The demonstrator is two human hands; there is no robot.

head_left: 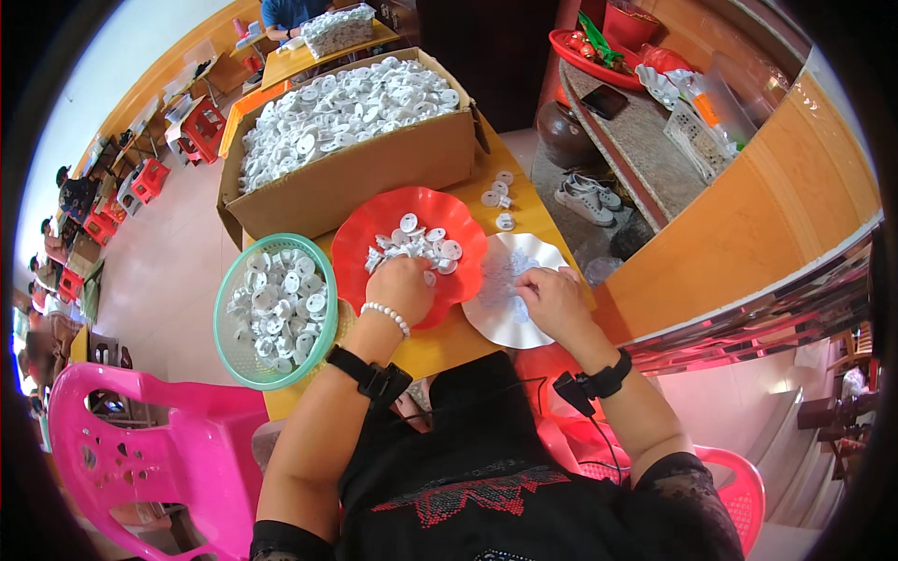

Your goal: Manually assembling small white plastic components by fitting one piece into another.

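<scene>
A red scalloped bowl [355, 220] holds white round plastic pieces [451, 250] with short stems. My left hand [404, 285] is down in this bowl, its fingers curled against one of the pieces; the fingertips are partly hidden. Beside it on the right is a white wavy-edged plate [505, 329] with small clear bits [528, 257] scattered over it. My right hand [554, 297] hovers at the plate's right side, thumb and fingers pinched together; anything between them is too small to make out. A green basket [222, 323] full of similar white pieces stands left of the bowl.
Behind the bowl, a big cardboard box [365, 182] is heaped with white pieces. Several loose ones [505, 222] lie on the yellow table [486, 154]. A pink chair [187, 449] is at left, a stone counter [645, 140] at right. Another person [285, 14] sits beyond the box.
</scene>
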